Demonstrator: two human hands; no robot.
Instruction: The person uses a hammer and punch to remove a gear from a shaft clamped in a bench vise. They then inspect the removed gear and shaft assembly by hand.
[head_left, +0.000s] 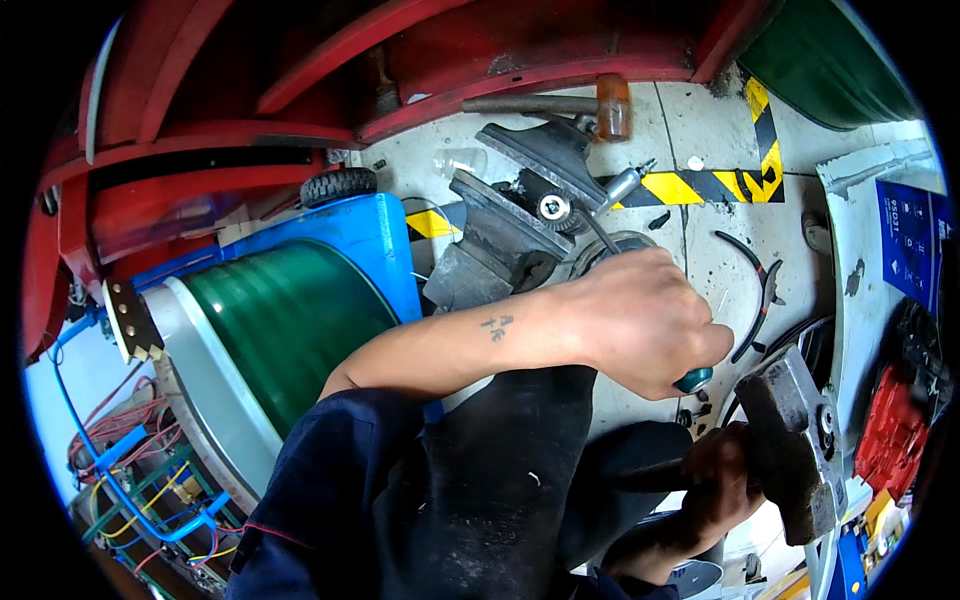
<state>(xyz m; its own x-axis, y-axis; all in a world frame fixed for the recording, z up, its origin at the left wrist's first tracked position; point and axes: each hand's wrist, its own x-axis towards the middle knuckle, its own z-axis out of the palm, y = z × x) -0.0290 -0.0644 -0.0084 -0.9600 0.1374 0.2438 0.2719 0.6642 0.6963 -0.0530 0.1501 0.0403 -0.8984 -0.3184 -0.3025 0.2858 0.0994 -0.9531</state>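
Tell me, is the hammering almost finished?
Can't tell how much is done. In hand: the left hand grips a teal-handled tool, its tip hidden, and the right hand holds a hammer near it. Pliers lie unused on the floor.

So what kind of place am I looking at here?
Most likely a repair workshop: a bench vise lies on the concrete floor, a hammer is in the right hand, and pliers lie nearby.

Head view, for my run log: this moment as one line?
left hand: grips teal-handled tool | right hand: holds hammer | nearby: pliers on floor
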